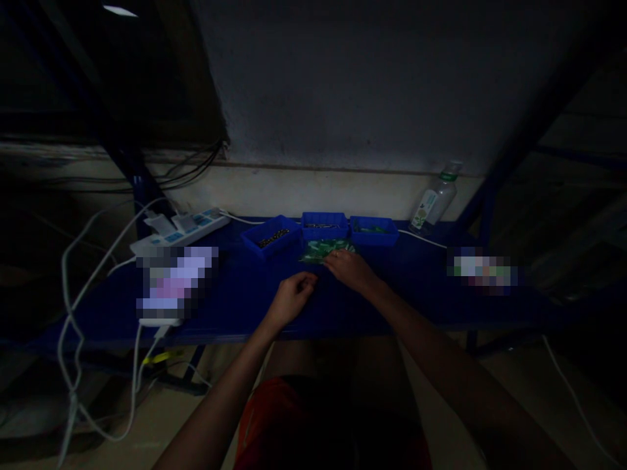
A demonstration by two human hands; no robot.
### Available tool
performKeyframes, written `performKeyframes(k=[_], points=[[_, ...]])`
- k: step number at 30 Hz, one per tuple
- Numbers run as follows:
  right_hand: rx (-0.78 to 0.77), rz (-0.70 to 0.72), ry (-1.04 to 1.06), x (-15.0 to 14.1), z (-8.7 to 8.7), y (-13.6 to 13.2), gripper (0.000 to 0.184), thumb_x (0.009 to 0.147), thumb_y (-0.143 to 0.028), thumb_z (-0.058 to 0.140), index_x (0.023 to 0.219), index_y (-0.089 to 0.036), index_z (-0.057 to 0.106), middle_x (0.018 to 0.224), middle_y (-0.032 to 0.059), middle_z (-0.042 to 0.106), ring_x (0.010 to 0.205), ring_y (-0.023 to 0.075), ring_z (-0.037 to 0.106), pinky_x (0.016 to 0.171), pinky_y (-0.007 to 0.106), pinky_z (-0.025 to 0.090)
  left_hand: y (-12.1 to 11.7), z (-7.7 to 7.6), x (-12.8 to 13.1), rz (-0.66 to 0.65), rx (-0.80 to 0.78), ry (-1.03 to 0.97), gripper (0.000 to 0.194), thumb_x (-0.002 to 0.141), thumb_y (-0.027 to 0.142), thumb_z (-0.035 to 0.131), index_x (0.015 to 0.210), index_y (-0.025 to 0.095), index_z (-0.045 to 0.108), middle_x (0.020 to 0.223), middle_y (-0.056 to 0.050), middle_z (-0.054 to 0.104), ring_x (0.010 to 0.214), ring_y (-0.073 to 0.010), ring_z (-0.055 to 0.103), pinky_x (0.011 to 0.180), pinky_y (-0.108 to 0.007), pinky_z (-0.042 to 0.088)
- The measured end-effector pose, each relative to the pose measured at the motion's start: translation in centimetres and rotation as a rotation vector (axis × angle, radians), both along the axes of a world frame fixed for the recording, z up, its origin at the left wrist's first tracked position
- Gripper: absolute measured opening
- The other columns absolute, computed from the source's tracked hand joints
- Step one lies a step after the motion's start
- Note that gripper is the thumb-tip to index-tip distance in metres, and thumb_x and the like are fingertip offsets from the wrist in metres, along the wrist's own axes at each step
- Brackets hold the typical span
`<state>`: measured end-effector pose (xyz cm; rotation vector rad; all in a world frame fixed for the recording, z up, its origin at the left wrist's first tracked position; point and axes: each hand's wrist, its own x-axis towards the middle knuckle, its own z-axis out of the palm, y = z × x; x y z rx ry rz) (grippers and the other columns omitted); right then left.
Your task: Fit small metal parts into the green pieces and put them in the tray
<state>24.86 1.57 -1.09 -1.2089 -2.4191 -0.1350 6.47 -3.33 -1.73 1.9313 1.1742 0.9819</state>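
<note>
In the dim head view, a clear plastic bag with green contents (pixel 316 249) lies on the blue table (pixel 235 294). My right hand (pixel 349 267) is over the bag's near right edge, its fingers bent together and gripping there. Closer to me, my left hand (pixel 290 300) rests just above the tabletop with fingers curled in. Whatever its fingertips may hold is too small and dark to see. Behind the bag are three blue bins: the left bin (pixel 249 243) has small brassy parts, the middle bin (pixel 323 215) thin pale pieces, the right bin (pixel 389 236) green pieces.
A white power strip (pixel 208 225) with plugs and cables stands at the back left. Before it lies a blurred-out phone-like device (pixel 183 281) on a white cable. A clear bottle (pixel 435 202) leans against the wall. Another blurred-out item (pixel 484 269) lies at right.
</note>
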Motion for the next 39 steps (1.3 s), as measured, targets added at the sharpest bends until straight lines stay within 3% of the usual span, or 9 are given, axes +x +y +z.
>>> performKeyframes(k=[7, 12, 18, 20, 24, 31, 39], points=[[0.024, -0.036, 0.092, 0.4, 1.7, -0.1, 0.022, 0.087, -0.022, 0.039, 0.09, -0.018, 0.061, 0.09, 0.0093, 0.061, 0.091, 0.0174, 0.053, 0.085, 0.029, 0.037, 0.1, 0.0, 0.0, 0.009, 0.014, 0.005, 0.024, 0.076, 0.025, 0.047, 0.09, 0.014, 0.062, 0.08, -0.003, 0.064, 0.071, -0.0137, 0.056, 0.066, -0.023, 0.042], [-0.042, -0.033, 0.47, 0.0, 2.4, -1.3, 0.021, 0.086, -0.026, 0.042, 0.09, -0.018, 0.061, 0.09, 0.005, 0.062, 0.088, 0.015, 0.056, 0.082, 0.026, 0.04, 0.2, 0.2, 0.1, 0.066, -0.036, -0.019, 0.037, 0.077, 0.036, 0.047, 0.104, 0.013, 0.058, 0.081, -0.003, 0.064, 0.068, -0.0141, 0.057, 0.061, -0.022, 0.041], [-0.354, -0.073, 0.911, -1.0, -0.8, -3.9, 0.02, 0.079, -0.035, 0.048, 0.088, -0.019, 0.059, 0.082, 0.0026, 0.063, 0.068, 0.0141, 0.059, 0.063, 0.027, 0.047, 0.0, 1.0, 0.1, 0.015, -0.051, -0.026, 0.03, 0.077, 0.041, 0.048, 0.073, 0.014, 0.059, 0.062, 0.001, 0.057, 0.056, -0.0108, 0.049, 0.053, -0.02, 0.036], [-0.459, -0.081, 0.983, -1.0, -2.1, -4.6, 0.02, 0.076, -0.035, 0.051, 0.086, -0.019, 0.057, 0.077, 0.0016, 0.062, 0.064, 0.0138, 0.059, 0.058, 0.026, 0.046, -0.1, 1.0, 0.0, -0.003, -0.067, -0.056, 0.028, 0.077, 0.04, 0.048, 0.072, 0.014, 0.057, 0.061, 0.002, 0.054, 0.055, -0.0099, 0.046, 0.052, -0.019, 0.036], [-0.531, -0.044, 0.952, -0.7, -3.1, -5.6, 0.018, 0.074, -0.036, 0.053, 0.077, -0.018, 0.055, 0.07, -0.0009, 0.061, 0.065, 0.0131, 0.058, 0.06, 0.024, 0.043, -0.2, 0.7, -0.1, -0.025, -0.094, -0.102, 0.027, 0.077, 0.038, 0.048, 0.082, 0.013, 0.058, 0.065, 0.0, 0.054, 0.058, -0.01, 0.047, 0.054, -0.019, 0.037], [-0.516, -0.017, 0.962, -0.8, -2.3, -6.2, 0.022, 0.076, -0.039, 0.049, 0.08, -0.018, 0.053, 0.073, -0.001, 0.06, 0.066, 0.0122, 0.056, 0.06, 0.023, 0.041, -0.2, 0.6, -0.1, -0.026, -0.097, -0.088, 0.033, 0.077, 0.041, 0.049, 0.092, 0.013, 0.06, 0.065, 0.0, 0.056, 0.059, -0.0112, 0.048, 0.054, -0.019, 0.037], [-0.49, -0.066, 0.959, -0.6, -2.7, -6.0, 0.023, 0.077, -0.04, 0.048, 0.076, -0.018, 0.053, 0.068, -0.0011, 0.057, 0.062, 0.0119, 0.053, 0.055, 0.021, 0.039, -0.1, 0.8, 0.0, -0.039, -0.105, -0.062, 0.035, 0.075, 0.044, 0.05, 0.087, 0.014, 0.063, 0.063, 0.0, 0.059, 0.056, -0.0121, 0.05, 0.051, -0.02, 0.036]])
